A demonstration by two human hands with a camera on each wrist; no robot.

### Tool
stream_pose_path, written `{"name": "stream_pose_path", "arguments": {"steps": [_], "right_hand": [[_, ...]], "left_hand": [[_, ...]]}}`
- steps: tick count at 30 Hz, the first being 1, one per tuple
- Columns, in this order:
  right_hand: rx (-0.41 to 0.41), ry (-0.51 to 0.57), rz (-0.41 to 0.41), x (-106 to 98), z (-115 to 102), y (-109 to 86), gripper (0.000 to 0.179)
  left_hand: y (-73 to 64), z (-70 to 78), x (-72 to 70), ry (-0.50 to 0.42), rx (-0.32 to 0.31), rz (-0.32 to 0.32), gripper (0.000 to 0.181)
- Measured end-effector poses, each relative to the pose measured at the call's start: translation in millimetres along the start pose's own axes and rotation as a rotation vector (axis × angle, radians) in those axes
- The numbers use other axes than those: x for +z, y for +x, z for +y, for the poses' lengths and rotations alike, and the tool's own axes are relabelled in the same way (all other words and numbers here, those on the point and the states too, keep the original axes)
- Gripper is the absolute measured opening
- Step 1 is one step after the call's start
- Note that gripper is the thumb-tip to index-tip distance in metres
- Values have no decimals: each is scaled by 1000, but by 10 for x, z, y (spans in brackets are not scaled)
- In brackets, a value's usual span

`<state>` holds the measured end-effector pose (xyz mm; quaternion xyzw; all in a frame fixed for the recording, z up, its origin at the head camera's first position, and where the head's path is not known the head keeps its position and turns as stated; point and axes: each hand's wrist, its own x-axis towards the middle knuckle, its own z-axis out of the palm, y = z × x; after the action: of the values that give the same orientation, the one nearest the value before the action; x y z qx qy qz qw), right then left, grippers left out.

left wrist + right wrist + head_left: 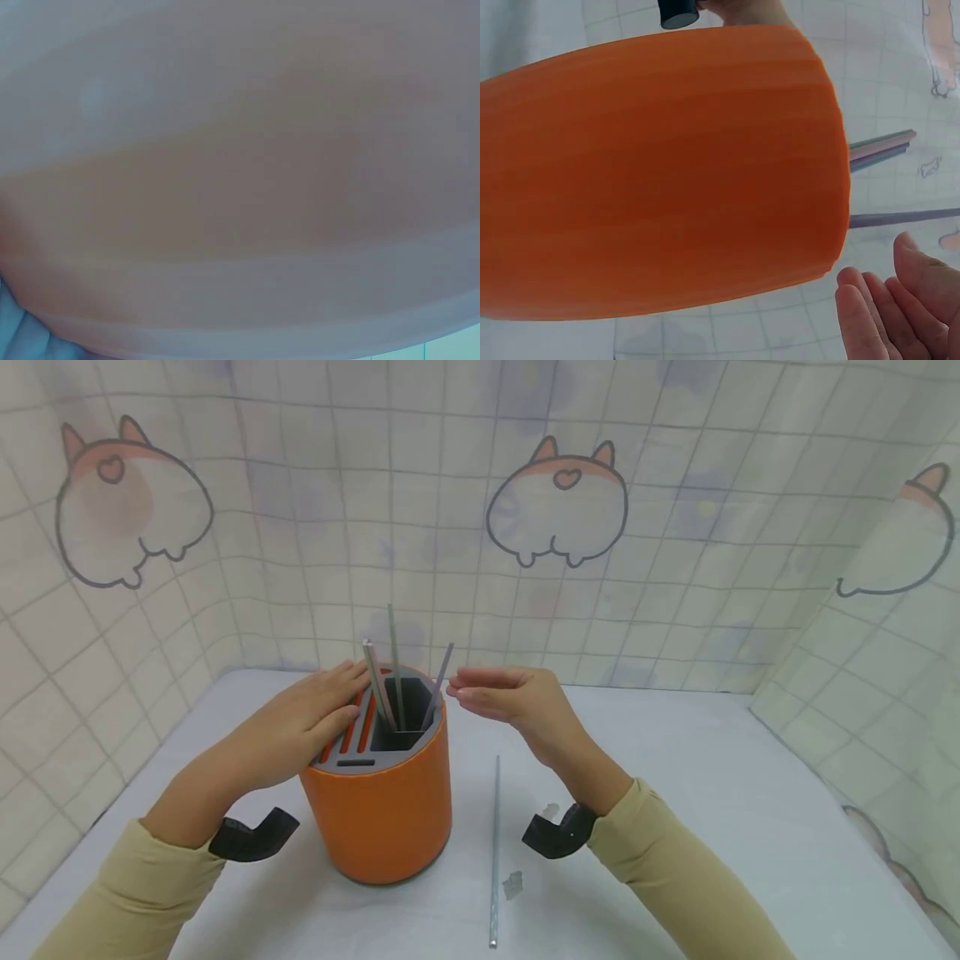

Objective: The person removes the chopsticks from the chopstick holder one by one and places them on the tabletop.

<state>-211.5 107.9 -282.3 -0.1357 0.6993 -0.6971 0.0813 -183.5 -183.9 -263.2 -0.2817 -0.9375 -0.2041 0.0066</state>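
A round orange holder (382,822) with a grey slotted top (360,762) stands upright on the table. Several thin sticks (380,689), chopstick-like, lean in its square compartment and poke out above the rim. My left hand (300,722) rests across the slotted left part of the top, fingers extended. Beside the right rim is my right hand (517,693), its fingers fairly straight and together, holding nothing. In the right wrist view, the fingertips of the right hand (900,307) are close to the rim of the holder (705,172). A blurred close surface fills most of the left wrist view.
One thin silvery stick (496,852) lies lengthwise on the white table (675,752), right of the holder. Small clear scraps (513,885) lie near it. A checked curtain (450,510) with cartoon animals encloses the back and sides.
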Motion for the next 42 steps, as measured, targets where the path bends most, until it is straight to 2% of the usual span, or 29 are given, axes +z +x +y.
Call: {"name": "stream_pose_path", "arguments": {"steps": [5, 15, 20, 25, 30, 35, 42], "right_hand": [[-19, 13, -7, 53, -90, -3, 38], [-4, 23, -4, 106, -188, 8, 38], [-2, 33, -33, 116, -205, 6, 36], [-41, -29, -47, 140, -222, 27, 31], [-74, 6, -76, 189, -219, 71, 30], [-71, 42, -33, 231, -231, 98, 24], [-141, -13, -19, 339, -297, 108, 21]], "left_hand": [[5, -16, -15, 5, 7, 1, 54], [25, 6, -25, 18, 11, -9, 54], [38, 34, -21, 5, 9, -16, 54], [42, 42, -17, 5, 15, -9, 54], [15, 46, -37, 4, 0, -6, 54], [31, 38, -42, 4, 13, 4, 54], [-21, 30, -47, -16, -15, -7, 55]]}}
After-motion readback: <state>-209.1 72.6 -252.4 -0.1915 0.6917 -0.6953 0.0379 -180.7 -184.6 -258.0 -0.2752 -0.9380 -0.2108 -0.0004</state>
